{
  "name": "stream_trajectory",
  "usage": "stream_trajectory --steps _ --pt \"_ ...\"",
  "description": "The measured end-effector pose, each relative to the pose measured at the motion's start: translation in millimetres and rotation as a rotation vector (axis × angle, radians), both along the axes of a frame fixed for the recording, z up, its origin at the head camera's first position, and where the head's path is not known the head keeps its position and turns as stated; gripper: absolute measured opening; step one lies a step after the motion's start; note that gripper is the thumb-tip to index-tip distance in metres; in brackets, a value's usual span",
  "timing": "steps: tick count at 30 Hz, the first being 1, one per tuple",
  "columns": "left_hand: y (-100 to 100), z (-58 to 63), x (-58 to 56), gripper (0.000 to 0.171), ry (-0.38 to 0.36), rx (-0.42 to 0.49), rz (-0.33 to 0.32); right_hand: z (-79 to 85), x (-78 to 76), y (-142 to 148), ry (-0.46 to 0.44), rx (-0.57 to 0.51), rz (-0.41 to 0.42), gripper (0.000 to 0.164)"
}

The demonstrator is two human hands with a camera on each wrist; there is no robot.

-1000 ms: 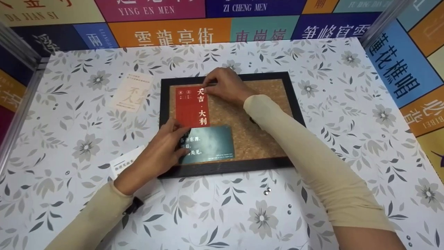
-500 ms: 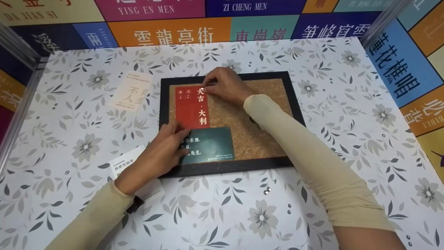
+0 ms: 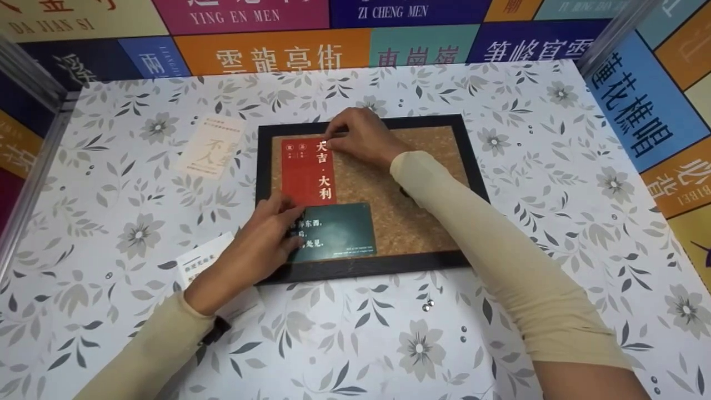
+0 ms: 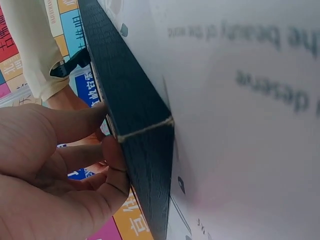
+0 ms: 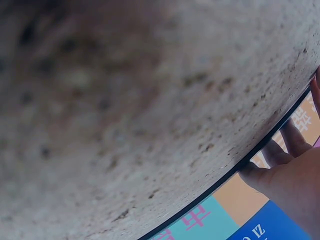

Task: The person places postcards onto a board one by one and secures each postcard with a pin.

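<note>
A red card (image 3: 307, 172) with pale characters and a dark green card (image 3: 339, 233) lie on a black-framed cork board (image 3: 422, 194). My left hand (image 3: 264, 241) rests over the board's left side, its index finger at the line where the cards meet and its thumb on the green card. In the left wrist view its fingertips are at the board's edge. My right hand (image 3: 366, 136) is at the red card's top right corner. Its thumb and index finger pinch a small shiny thumbtack there, mostly hidden by the fingertips.
Left of the board lies a pale card (image 3: 214, 147). Another white card (image 3: 205, 255) is partly under the left forearm. Small silver tacks (image 3: 428, 305) lie before the board on the flowered tablecloth (image 3: 344, 339). Coloured panels (image 3: 272, 50) stand behind the table.
The green card's upper edge has shifted slightly downward and its bright glare has faded. Both hands keep nearly the same places.
</note>
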State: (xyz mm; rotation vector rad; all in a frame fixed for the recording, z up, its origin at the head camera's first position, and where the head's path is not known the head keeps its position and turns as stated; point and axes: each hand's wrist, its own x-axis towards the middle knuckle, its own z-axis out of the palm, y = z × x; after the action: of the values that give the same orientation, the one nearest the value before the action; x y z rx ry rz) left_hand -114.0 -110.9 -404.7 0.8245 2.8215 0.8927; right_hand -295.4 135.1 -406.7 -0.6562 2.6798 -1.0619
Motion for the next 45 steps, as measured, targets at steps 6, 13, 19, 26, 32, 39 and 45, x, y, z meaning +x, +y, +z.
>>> stream_trajectory --steps 6,13,19,26,32,39,45 --pt "0.6 3.9 7.3 0.043 0.09 0.029 0.066 0.0 0.6 -0.8 0.001 -0.003 -0.001 0.014" --pt "3.1 1.1 20.9 0.035 0.173 0.031 0.105 0.5 0.8 -0.8 -0.01 0.0 -0.01 0.014" --pt "4.7 -7.0 35.5 0.039 0.16 0.091 0.15 1.5 0.6 -0.3 -0.028 0.013 -0.019 0.015" --pt "5.5 -12.2 44.1 0.043 0.193 0.083 0.13 1.0 -0.1 -0.9 -0.023 0.026 -0.025 0.016" --pt "4.1 -12.7 48.9 0.044 0.195 0.041 0.133 0.9 -0.1 -1.3 -0.017 0.024 -0.018 0.016" --pt "3.4 -11.6 53.1 0.043 0.201 -0.013 0.128 1.7 0.3 -0.3 -0.006 0.009 -0.01 0.016" --pt "2.9 -12.2 51.1 0.036 0.206 -0.044 0.118 1.7 0.7 -0.4 0.013 -0.005 -0.008 0.014"
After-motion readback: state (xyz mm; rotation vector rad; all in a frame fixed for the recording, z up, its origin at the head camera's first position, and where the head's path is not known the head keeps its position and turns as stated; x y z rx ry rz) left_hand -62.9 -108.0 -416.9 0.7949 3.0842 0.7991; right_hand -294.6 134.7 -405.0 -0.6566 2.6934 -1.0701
